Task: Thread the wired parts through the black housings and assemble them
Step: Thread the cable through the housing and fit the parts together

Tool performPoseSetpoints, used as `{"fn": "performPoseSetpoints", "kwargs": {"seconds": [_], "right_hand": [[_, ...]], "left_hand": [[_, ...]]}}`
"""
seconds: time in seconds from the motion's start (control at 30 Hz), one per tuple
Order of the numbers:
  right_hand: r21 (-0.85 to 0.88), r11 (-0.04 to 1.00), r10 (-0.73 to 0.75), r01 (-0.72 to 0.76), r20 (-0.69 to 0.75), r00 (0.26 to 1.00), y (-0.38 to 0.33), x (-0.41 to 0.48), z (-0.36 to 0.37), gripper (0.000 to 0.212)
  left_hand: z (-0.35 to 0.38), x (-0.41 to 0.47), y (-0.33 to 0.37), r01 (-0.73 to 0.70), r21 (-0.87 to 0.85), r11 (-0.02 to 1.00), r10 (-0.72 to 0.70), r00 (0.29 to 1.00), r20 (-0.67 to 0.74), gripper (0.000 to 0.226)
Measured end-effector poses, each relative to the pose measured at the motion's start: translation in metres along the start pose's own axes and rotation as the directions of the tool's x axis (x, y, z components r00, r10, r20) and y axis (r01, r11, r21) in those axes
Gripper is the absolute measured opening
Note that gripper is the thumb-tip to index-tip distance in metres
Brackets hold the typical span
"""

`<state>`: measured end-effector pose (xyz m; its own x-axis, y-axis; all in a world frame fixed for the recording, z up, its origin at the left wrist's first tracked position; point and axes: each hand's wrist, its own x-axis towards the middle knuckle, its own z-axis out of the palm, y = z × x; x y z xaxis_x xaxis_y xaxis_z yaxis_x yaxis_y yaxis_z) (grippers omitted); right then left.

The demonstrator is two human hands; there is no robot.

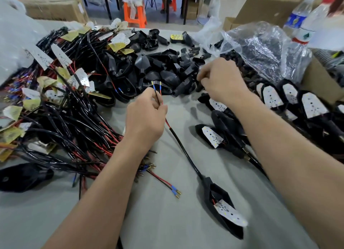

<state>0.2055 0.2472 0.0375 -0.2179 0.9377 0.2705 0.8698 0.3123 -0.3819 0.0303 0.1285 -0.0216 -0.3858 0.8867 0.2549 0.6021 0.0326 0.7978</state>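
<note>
The left hand [145, 118] pinches a pair of red and black wires [157, 96] near the worktop's [158, 220] middle. They trail down to a black housing [219, 196] by the front edge. The right hand [221, 81], fingers curled, reaches into the heap of housings [163, 69] behind; whether it grips one cannot be told. Tangled wired boards [74, 107] crowd the left edge.

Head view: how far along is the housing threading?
Done: a row of assembled units at right. In hand: left hand pinches the wire pair of one threaded housing; right hand reaches into loose housings. Remaining: a large wired-board tangle.
</note>
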Motion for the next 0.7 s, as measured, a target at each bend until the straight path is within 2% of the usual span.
{"fn": "performPoseSetpoints", "kwargs": {"seconds": [0.07, 0.13, 0.2, 0.37, 0.43, 0.5, 0.53, 0.57, 0.63, 0.7], "right_hand": [[0.297, 0.954, 0.033, -0.027, -0.016, 0.999, -0.019, -0.031, 0.008, 0.026], [0.437, 0.896, 0.082, -0.073, -0.001, 0.997, -0.031, -0.056, 0.021, 0.021], [0.376, 0.924, 0.068, -0.074, 0.028, 0.997, -0.037, -0.071, 0.034, 0.018], [0.166, 0.983, -0.107, 0.084, 0.133, 0.985, -0.04, -0.078, 0.052, 0.024], [0.184, 0.981, -0.088, 0.059, 0.156, 0.984, -0.038, -0.077, 0.055, 0.028], [0.326, 0.945, -0.01, -0.004, 0.043, 0.999, -0.034, -0.078, 0.056, 0.029], [0.428, 0.903, 0.039, -0.027, -0.019, 0.999, -0.033, -0.078, 0.055, 0.028], [0.547, 0.836, 0.087, -0.044, -0.053, 0.995, -0.032, -0.077, 0.054, 0.028], [0.783, 0.615, 0.169, -0.088, -0.021, 0.985, -0.03, -0.075, 0.049, 0.027], [0.918, 0.373, 0.207, -0.138, 0.063, 0.976, -0.026, -0.073, 0.047, 0.023]], "left_hand": [[0.001, -0.001, -0.001, -0.031, 0.085, 0.996, 0.033, 0.999, -0.028, 0.013], [0.002, 0.0, -0.005, -0.095, 0.165, 0.982, 0.102, 0.994, -0.031, 0.007], [-0.001, 0.002, -0.007, -0.135, 0.168, 0.976, 0.141, 0.99, -0.022, 0.007], [0.0, 0.003, -0.003, -0.072, -0.066, 0.995, 0.074, 0.997, 0.032, 0.017], [0.002, 0.001, -0.002, 0.009, -0.186, 0.983, -0.002, 0.999, 0.039, 0.021], [0.005, 0.001, -0.002, 0.08, -0.283, 0.956, -0.07, 0.996, 0.047, 0.014], [0.005, 0.003, -0.002, 0.103, -0.312, 0.945, -0.088, 0.994, 0.064, 0.006], [0.004, 0.003, -0.002, 0.121, -0.338, 0.933, -0.095, 0.991, 0.09, 0.007], [0.006, 0.005, -0.001, 0.15, -0.387, 0.91, -0.103, 0.985, 0.141, 0.022], [0.007, 0.003, 0.002, 0.15, -0.357, 0.922, -0.104, 0.984, 0.145, 0.027]]}}
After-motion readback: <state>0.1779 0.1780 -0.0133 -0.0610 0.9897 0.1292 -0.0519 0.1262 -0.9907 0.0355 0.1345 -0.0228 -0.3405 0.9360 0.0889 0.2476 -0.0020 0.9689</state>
